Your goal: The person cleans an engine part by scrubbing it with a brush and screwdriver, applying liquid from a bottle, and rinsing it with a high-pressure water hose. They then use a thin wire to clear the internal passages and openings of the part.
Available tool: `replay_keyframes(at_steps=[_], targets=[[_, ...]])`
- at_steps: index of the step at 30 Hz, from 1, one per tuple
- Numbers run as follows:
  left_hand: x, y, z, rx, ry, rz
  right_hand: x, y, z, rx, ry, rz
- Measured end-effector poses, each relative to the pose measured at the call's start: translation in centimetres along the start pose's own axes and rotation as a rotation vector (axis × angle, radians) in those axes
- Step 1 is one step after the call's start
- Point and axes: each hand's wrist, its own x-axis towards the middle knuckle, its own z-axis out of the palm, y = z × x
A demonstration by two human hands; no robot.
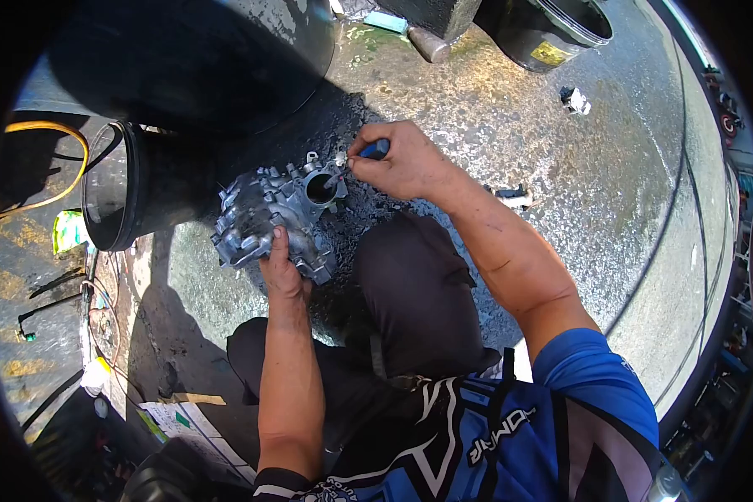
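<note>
The left hand (284,269) grips the near edge of a grey metal casting (268,219), thumb on top, beside a black bucket (132,188) (resting on the floor (611,226) or held, I cannot tell). The right hand (400,161) curls closed around a blue-handled tool (376,150) near the casting's round opening.

A wet, stained floor (619,176) and metal casting (263,213) show a workshop.

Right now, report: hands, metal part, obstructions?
Left hand gripping metal part. Right hand holding blue tool near part's round opening. Knee close; nothing seen blocking.
</note>
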Motion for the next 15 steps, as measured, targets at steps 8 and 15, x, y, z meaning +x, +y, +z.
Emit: replay_keyframes(at_steps=[8, 15], targets=[[-0.3, -0.4, -1.5, 0.025, 0.028, -0.010, 1.3, 0.3, 1.2, 0.068, 0.035, 0.143], [-0.7, -0.3, -1.6, 0.006, 0.028, -0.038, 0.8, 2.8, 2.8, 0.230, 0.074, 0.209]])
